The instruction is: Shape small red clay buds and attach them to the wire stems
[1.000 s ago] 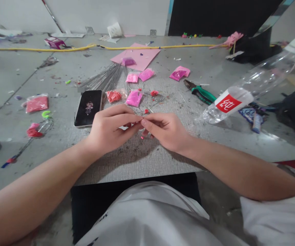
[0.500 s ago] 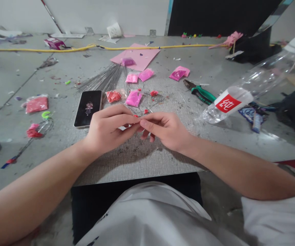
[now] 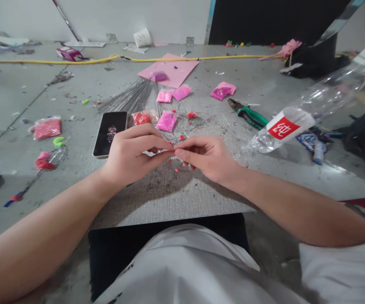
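My left hand [image 3: 138,154] and my right hand [image 3: 203,154] meet fingertip to fingertip over the near part of the table. Both are closed in a pinch. What lies between the tips is too small and covered to name. Just beyond them are red clay bits on thin wires [image 3: 182,137], partly hidden by the fingers. A small pink-red crumb [image 3: 176,170] lies on the table below the fingertips. Past my left hand are a bag of red clay [image 3: 142,118] and a bag of magenta clay [image 3: 166,121]. A phone [image 3: 109,134] lies beside my left wrist, partly covered by it.
Pliers with green handles [image 3: 250,116] and a tilted clear bottle [image 3: 282,126] lie to the right. A fan of thin wires [image 3: 128,97] points toward pink paper [image 3: 176,69]. A wire piece with red and pink clay [image 3: 44,161] is at left. A yellow cable [image 3: 93,62] crosses the back.
My right fingers have curled in a little and the fingertips have shifted slightly. A small pink-red crumb now shows on the table below them. The rest of the table looks the same.
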Available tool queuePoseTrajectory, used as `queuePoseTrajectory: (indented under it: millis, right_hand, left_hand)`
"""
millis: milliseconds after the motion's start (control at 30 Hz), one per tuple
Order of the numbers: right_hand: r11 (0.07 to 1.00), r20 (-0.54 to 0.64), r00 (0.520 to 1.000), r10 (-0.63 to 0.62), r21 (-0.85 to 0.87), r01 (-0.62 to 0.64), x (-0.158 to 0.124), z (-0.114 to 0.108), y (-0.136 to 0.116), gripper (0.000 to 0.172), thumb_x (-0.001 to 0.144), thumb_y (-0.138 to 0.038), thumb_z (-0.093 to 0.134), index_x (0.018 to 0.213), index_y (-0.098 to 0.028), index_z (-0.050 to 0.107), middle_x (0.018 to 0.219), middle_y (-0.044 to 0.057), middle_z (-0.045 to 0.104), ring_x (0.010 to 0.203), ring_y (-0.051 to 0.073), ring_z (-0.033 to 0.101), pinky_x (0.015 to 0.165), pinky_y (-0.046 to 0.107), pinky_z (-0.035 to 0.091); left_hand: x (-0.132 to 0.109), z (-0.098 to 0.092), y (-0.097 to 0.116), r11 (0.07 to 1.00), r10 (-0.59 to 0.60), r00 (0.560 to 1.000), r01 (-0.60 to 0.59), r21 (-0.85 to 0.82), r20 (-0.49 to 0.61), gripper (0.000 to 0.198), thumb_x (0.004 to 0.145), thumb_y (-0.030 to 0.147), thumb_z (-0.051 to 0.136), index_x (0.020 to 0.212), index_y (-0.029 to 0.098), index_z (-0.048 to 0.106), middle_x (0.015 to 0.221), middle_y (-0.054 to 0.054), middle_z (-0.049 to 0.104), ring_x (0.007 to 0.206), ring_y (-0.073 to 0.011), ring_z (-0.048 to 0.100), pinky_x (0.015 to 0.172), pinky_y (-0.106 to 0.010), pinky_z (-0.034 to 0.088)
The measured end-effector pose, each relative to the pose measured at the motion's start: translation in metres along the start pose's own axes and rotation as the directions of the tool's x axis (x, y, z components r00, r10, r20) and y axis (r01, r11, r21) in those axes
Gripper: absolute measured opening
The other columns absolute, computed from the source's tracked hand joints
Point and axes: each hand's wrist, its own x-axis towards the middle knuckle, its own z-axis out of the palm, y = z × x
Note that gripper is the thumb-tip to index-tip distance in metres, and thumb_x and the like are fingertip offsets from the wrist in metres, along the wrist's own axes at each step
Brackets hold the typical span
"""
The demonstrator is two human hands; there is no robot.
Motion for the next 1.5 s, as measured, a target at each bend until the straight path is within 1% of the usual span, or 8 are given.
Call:
queuePoseTrajectory:
  millis: [167, 400, 667, 833, 1000, 1100, 1333, 1500]
  right_hand:
    - [0.996, -0.045, 0.998, -0.043, -0.077, 0.040, 0.000, -0.002, -0.001, 0.024, 0.077, -0.038, 0.090, 0.086, -0.020, 0.078, 0.072, -0.001, 0.072, 0.059, 0.010, 0.060, 0.053, 0.022, 0.050]
    - [0.988, -0.015, 0.997, -0.071, -0.137, 0.068, -0.004, 0.002, -0.005, 0.023, 0.087, -0.041, 0.080, 0.090, -0.019, 0.076, 0.076, 0.000, 0.071, 0.061, 0.010, 0.062, 0.054, 0.023, 0.052]
    - [0.838, 0.084, 0.920, -0.383, -0.387, 0.384, -0.005, -0.001, -0.004, 0.010, 0.092, -0.029, 0.077, 0.089, -0.019, 0.076, 0.088, 0.004, 0.072, 0.079, 0.014, 0.068, 0.066, 0.026, 0.057]
    - [0.643, 0.192, 0.792, -0.579, -0.490, 0.589, -0.005, -0.002, -0.001, 0.011, 0.099, -0.026, 0.067, 0.101, -0.020, 0.077, 0.094, 0.006, 0.071, 0.077, 0.013, 0.065, 0.071, 0.029, 0.058]
    - [0.436, 0.300, 0.642, -0.705, -0.531, 0.727, -0.004, -0.004, 0.002, 0.020, 0.102, -0.017, 0.060, 0.116, -0.017, 0.074, 0.094, 0.006, 0.069, 0.080, 0.013, 0.065, 0.070, 0.028, 0.058]
    - [0.349, 0.345, 0.589, -0.731, -0.552, 0.757, -0.004, -0.005, 0.002, 0.023, 0.101, -0.013, 0.060, 0.120, -0.015, 0.073, 0.095, 0.007, 0.071, 0.081, 0.013, 0.065, 0.071, 0.028, 0.058]
    - [0.303, 0.381, 0.560, -0.736, -0.555, 0.775, -0.004, -0.004, -0.001, 0.023, 0.097, -0.010, 0.065, 0.118, -0.007, 0.074, 0.098, 0.013, 0.074, 0.084, 0.017, 0.069, 0.072, 0.031, 0.060]
    - [0.477, 0.342, 0.621, -0.705, -0.418, 0.773, -0.002, -0.002, -0.001, 0.016, 0.099, -0.012, 0.066, 0.110, -0.009, 0.076, 0.095, 0.011, 0.074, 0.082, 0.013, 0.069, 0.075, 0.027, 0.060]
  left_hand:
    - [0.001, 0.002, 0.000, 0.997, -0.059, 0.998, 0.059, 0.045, -0.006, 0.011, 0.089, 0.026, 0.078, 0.081, 0.019, 0.075, 0.079, -0.002, 0.073, 0.063, -0.0107, 0.063, 0.060, -0.024, 0.053]
    - [0.004, -0.001, 0.000, 0.991, -0.135, 0.980, 0.137, -0.006, 0.148, 0.011, 0.094, 0.025, 0.069, 0.086, 0.018, 0.071, 0.074, -0.002, 0.066, 0.063, -0.0118, 0.059, 0.058, -0.025, 0.048]
    - [0.005, -0.001, 0.003, 0.952, -0.255, 0.940, 0.285, -0.113, 0.225, 0.015, 0.093, 0.027, 0.069, 0.081, 0.018, 0.073, 0.067, 0.000, 0.065, 0.056, -0.0103, 0.054, 0.049, -0.021, 0.041]
    - [0.004, 0.000, 0.012, 0.835, -0.317, 0.858, 0.454, -0.311, 0.403, 0.028, 0.095, 0.025, 0.066, 0.068, 0.016, 0.065, 0.051, 0.004, 0.054, 0.046, -0.0070, 0.046, 0.043, -0.018, 0.035]
    - [0.003, -0.004, 0.022, 0.529, -0.468, 0.667, 0.737, -0.421, 0.580, 0.030, 0.097, 0.025, 0.059, 0.068, 0.016, 0.060, 0.048, 0.006, 0.048, 0.041, -0.0052, 0.040, 0.038, -0.016, 0.031]
    - [0.003, -0.006, 0.023, 0.439, -0.481, 0.611, 0.789, -0.430, 0.629, 0.031, 0.098, 0.024, 0.057, 0.068, 0.016, 0.060, 0.047, 0.005, 0.047, 0.040, -0.0049, 0.039, 0.038, -0.015, 0.031]
    - [0.002, -0.006, 0.020, 0.411, -0.426, 0.594, 0.799, -0.439, 0.682, 0.032, 0.100, 0.023, 0.054, 0.069, 0.016, 0.059, 0.049, 0.004, 0.048, 0.041, -0.0050, 0.040, 0.038, -0.015, 0.031]
    - [0.004, -0.008, 0.013, 0.590, -0.308, 0.694, 0.676, -0.442, 0.651, 0.030, 0.097, 0.021, 0.057, 0.068, 0.016, 0.060, 0.051, 0.005, 0.047, 0.044, -0.0058, 0.041, 0.042, -0.016, 0.033]
